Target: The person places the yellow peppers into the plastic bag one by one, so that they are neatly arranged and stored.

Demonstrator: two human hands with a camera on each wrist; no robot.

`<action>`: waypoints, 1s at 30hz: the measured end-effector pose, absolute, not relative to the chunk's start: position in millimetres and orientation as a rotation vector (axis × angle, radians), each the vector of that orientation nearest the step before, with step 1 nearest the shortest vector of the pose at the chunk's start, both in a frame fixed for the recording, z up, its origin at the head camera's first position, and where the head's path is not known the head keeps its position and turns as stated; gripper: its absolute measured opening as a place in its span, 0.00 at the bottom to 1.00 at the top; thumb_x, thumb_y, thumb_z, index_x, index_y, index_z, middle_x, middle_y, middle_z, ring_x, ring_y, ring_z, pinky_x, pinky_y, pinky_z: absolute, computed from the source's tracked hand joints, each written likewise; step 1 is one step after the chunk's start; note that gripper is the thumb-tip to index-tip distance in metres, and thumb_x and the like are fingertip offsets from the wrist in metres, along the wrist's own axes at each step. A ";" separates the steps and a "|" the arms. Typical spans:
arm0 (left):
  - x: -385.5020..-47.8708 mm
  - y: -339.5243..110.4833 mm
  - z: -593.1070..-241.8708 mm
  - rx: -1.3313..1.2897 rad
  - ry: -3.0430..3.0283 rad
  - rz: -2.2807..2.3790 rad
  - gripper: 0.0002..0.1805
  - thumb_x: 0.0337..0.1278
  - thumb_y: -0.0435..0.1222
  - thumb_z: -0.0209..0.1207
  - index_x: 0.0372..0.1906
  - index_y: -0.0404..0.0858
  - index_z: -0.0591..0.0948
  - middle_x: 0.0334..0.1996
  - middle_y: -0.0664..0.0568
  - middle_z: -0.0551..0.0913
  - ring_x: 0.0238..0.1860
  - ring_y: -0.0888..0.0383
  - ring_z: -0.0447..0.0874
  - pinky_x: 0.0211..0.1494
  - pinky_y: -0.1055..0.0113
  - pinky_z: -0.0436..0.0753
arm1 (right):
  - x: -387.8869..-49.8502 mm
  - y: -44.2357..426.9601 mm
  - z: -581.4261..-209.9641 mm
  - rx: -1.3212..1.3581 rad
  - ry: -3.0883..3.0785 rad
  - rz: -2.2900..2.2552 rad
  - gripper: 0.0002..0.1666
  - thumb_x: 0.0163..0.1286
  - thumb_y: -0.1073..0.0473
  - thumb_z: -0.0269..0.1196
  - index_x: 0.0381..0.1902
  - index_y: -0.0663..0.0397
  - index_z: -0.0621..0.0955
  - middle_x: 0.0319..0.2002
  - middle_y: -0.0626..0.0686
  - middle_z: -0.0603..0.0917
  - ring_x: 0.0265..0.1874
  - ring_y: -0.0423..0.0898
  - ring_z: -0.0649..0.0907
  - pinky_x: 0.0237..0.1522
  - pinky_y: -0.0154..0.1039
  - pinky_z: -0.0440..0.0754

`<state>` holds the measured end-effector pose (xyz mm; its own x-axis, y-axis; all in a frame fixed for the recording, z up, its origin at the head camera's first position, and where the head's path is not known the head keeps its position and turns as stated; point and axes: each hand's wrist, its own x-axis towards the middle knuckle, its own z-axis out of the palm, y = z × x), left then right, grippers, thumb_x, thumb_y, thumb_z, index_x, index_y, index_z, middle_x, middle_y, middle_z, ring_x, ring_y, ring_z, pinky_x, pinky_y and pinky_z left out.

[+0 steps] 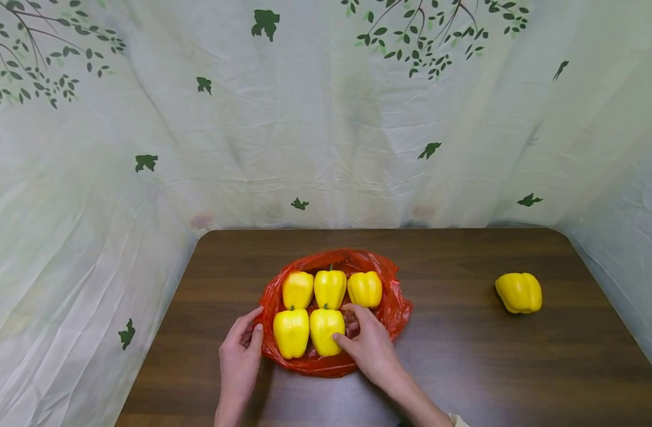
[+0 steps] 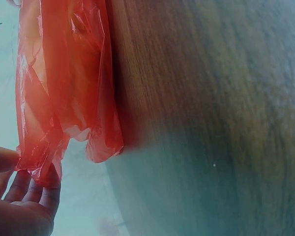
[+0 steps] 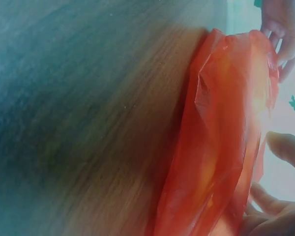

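A red plastic bag [image 1: 398,308] lies spread with its mouth up on the table, and several yellow bell peppers stand in it in two rows. My left hand [image 1: 242,353] pinches the bag's left edge; in the left wrist view the red film [image 2: 64,73] runs between thumb and fingers. At the front row's right end, my right hand [image 1: 373,344] holds a yellow bell pepper [image 1: 326,332] by its right side, the thumb on its front. Beside it in that row sits another pepper [image 1: 291,334]. The bag's wall hides the peppers' lower parts in the wrist views.
One more yellow bell pepper [image 1: 520,293] lies on its side on the right part of the brown wooden table [image 1: 464,367]. A pale curtain [image 1: 331,118] with printed leaves hangs behind the table's far edge and along both sides.
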<state>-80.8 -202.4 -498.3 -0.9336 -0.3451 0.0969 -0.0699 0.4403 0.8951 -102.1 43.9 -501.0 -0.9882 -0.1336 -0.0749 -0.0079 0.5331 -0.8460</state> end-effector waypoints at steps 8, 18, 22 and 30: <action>-81.8 -202.6 -499.9 0.327 -2.404 -1.490 0.19 0.65 0.27 0.58 0.56 0.47 0.83 0.48 0.53 0.82 0.37 0.54 0.77 0.41 0.76 0.80 | -98.8 52.8 -496.5 -0.229 2.603 -1.574 0.31 0.62 0.57 0.71 0.62 0.51 0.75 0.44 0.50 0.80 0.37 0.43 0.80 0.39 0.31 0.82; -82.3 -201.7 -500.8 0.336 -2.408 -1.458 0.18 0.65 0.27 0.58 0.55 0.46 0.83 0.48 0.53 0.82 0.37 0.55 0.77 0.40 0.78 0.80 | -89.4 69.1 -490.9 -0.270 2.637 -1.673 0.28 0.62 0.60 0.71 0.59 0.43 0.76 0.50 0.50 0.81 0.43 0.47 0.80 0.46 0.41 0.82; -82.3 -201.8 -501.0 0.348 -2.412 -1.452 0.19 0.64 0.26 0.59 0.55 0.46 0.83 0.48 0.53 0.82 0.37 0.55 0.77 0.40 0.77 0.80 | -86.4 77.3 -490.8 -0.214 2.673 -1.682 0.28 0.61 0.61 0.72 0.59 0.44 0.77 0.51 0.48 0.80 0.42 0.47 0.79 0.44 0.40 0.82; -82.1 -200.9 -502.7 0.352 -2.410 -1.446 0.20 0.63 0.25 0.59 0.55 0.46 0.83 0.46 0.53 0.82 0.36 0.55 0.76 0.39 0.77 0.79 | -80.4 91.1 -492.1 -0.120 2.669 -1.757 0.28 0.61 0.64 0.71 0.59 0.50 0.77 0.51 0.49 0.81 0.42 0.47 0.80 0.42 0.40 0.82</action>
